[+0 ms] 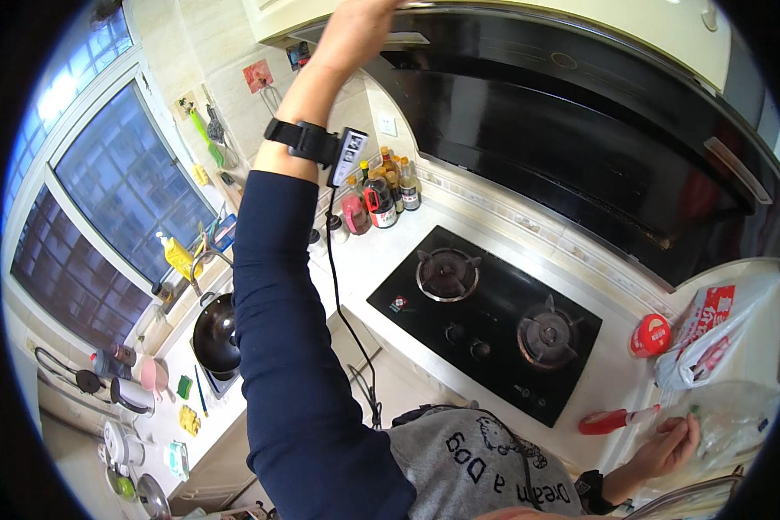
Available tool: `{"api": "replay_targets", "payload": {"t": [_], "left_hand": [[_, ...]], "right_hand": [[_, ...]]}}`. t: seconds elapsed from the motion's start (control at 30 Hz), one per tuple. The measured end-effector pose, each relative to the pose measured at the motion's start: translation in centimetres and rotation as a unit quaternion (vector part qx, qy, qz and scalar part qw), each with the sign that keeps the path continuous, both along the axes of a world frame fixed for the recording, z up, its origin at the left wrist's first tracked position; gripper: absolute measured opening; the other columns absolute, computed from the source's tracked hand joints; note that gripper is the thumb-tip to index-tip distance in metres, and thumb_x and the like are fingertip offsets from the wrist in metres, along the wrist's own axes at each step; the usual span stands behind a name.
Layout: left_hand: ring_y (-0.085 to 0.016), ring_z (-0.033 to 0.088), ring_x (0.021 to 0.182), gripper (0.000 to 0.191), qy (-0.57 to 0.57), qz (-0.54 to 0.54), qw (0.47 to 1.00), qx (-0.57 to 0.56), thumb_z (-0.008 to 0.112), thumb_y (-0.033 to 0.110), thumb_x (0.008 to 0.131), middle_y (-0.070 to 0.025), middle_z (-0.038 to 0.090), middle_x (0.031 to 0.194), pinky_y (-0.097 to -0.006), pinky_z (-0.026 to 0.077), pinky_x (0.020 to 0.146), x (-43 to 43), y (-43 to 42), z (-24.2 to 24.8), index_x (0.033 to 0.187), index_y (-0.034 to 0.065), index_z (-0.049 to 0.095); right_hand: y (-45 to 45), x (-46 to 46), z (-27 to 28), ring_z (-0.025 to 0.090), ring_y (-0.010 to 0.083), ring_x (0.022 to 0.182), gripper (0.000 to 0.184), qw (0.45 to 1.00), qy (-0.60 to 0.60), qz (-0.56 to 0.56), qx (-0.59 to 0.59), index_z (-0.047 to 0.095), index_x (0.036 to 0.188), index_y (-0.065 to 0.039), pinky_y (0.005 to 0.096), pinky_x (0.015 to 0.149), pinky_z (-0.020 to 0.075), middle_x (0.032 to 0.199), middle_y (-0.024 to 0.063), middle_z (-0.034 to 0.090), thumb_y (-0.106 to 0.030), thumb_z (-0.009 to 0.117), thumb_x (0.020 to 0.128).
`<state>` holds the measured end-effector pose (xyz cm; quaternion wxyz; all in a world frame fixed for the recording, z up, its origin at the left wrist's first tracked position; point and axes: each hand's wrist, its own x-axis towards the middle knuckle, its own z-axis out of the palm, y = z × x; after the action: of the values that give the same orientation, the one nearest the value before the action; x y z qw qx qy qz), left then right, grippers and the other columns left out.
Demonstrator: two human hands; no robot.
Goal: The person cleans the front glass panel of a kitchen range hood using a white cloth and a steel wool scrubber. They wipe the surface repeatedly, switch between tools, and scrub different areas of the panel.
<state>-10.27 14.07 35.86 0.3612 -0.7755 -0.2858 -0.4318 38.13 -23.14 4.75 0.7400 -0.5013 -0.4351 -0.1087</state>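
Note:
My left hand (362,29) is raised to the top edge of the view, beside the range hood (559,117) and below the cream wall cabinet (520,10). Its fingers are cut off, so what they touch is hidden. At the lower right, my right hand (673,445) has bent fingers against a clear plastic bag (731,416); whether it grips the bag is unclear. Just left of that hand lies a red squeeze bottle (603,421) with a pale nozzle. A black glass gas hob (494,318) with bare burners lies before me.
Sauce bottles (381,205) stand in the counter's back corner. A red-lidded jar (650,336) and a white printed plastic bag (705,338) are at the right. A black wok (214,335) sits by the sink tap (198,266). A black cable (338,292) hangs from my left wrist.

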Motion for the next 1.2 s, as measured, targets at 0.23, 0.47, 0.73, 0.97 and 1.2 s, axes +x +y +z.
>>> {"api": "replay_targets", "payload": {"t": [0.23, 0.47, 0.73, 0.97, 1.2], "left_hand": [[-0.041, 0.061, 0.090, 0.015, 0.014, -0.056, 0.998, -0.024, 0.053, 0.007, 0.085, -0.0222, 0.063, 0.090, -0.0436, 0.049, 0.077, -0.8, 1.2, 0.1, 0.097, 0.0010, 0.062], [-0.039, 0.062, 0.094, 0.021, 0.008, 0.024, 0.999, -0.022, 0.051, 0.002, 0.082, -0.0211, 0.066, 0.098, -0.0432, 0.051, 0.082, -3.3, 0.1, 0.6, 0.099, 0.0013, 0.064], [-0.040, 0.062, 0.092, 0.023, 0.061, -0.079, 0.995, -0.012, 0.050, -0.001, 0.081, -0.0219, 0.065, 0.096, -0.0429, 0.051, 0.081, -0.7, 0.2, 0.6, 0.101, 0.0001, 0.062], [-0.041, 0.061, 0.090, 0.023, 0.055, -0.060, 0.997, -0.012, 0.046, -0.001, 0.080, -0.0231, 0.064, 0.091, -0.0444, 0.050, 0.078, 0.0, 0.1, 0.5, 0.097, -0.0005, 0.061], [-0.042, 0.061, 0.090, 0.021, 0.041, -0.014, 0.999, -0.028, 0.047, -0.001, 0.080, -0.0241, 0.064, 0.092, -0.0449, 0.049, 0.079, -1.4, -0.7, 0.8, 0.096, -0.0010, 0.062]], "right_hand": [[1.5, -2.2, 0.4, 0.044, 0.0103, 0.062, 0.018, 1.000, 0.024, -0.006, -0.020, 0.058, 0.111, 0.003, 0.0232, 0.061, 0.0415, 0.075, 0.0063, 0.054, -0.006, 0.049, 0.098], [2.1, -3.6, 0.7, 0.046, 0.0097, 0.062, 0.017, 1.000, 0.000, -0.010, -0.014, 0.059, 0.111, 0.003, 0.0216, 0.059, 0.0405, 0.077, 0.0059, 0.055, -0.004, 0.050, 0.097], [0.9, -3.6, 0.8, 0.048, 0.0093, 0.066, 0.018, 0.999, 0.017, 0.022, -0.026, 0.058, 0.113, 0.002, 0.0206, 0.058, 0.0396, 0.084, 0.0074, 0.057, -0.005, 0.049, 0.098], [-0.3, -2.9, 0.8, 0.050, 0.0092, 0.074, 0.019, 0.998, 0.046, 0.025, -0.031, 0.058, 0.113, 0.002, 0.0206, 0.060, 0.0400, 0.090, 0.0080, 0.058, -0.004, 0.049, 0.098], [-0.9, -2.4, 0.8, 0.051, 0.0098, 0.075, 0.019, 0.998, 0.009, 0.062, -0.006, 0.057, 0.113, 0.003, 0.0214, 0.059, 0.0418, 0.093, 0.0092, 0.059, -0.005, 0.050, 0.098]]}}
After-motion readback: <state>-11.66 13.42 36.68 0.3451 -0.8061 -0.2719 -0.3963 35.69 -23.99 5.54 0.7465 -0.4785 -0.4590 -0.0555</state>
